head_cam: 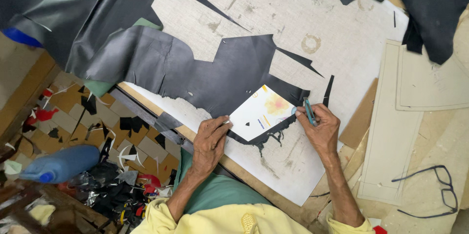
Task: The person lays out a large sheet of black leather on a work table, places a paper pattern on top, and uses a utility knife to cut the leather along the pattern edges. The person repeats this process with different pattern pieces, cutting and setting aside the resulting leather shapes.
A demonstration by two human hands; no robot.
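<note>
Risk of card template (262, 112) skidding on black leather (215, 75) under left hand (211, 138) fingers pressed flat, right hand (320, 127) fingers clamped on knife (309, 111), veering off edge.

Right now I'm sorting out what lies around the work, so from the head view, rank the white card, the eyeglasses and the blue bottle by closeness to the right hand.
1. The white card: just left of the right hand, which holds a teal cutter at the card's edge.
2. The eyeglasses: lower right, on the bench.
3. The blue bottle: far left, on the floor among scraps.
</note>
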